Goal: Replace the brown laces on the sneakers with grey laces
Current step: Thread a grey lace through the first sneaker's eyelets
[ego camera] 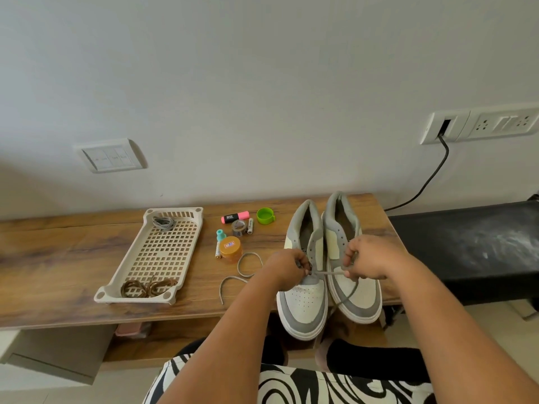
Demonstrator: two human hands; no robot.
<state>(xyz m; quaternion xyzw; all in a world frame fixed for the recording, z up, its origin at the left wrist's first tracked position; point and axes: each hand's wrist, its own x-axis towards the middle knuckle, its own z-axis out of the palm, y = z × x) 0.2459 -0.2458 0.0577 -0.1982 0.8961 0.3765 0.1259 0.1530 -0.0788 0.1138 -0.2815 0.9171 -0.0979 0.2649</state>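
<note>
Threading a grey lace through the lowest eyelets of the left-hand sneaker

Left hand [287, 265] and right hand [364, 258] each pinch the flat grey shoelace [328, 274], pulled across the white-and-grey low-top sneakers [309, 298], probably to even its ends; beyond, brown laces [147, 288] lie discarded in the cream perforated plastic tray [157, 252], a spare grey lace bundle [164, 222] at its far end

The left hand [287, 265] hides the lower eyelets of the left sneaker [303, 275], and its fingers [300, 262] cover the spot where they meet the grey lace [329, 273]. The counter [58, 252] runs off the frame's left edge. Print on the orange jar [230, 248] and pink highlighter [234, 217] is too small to read.
</note>
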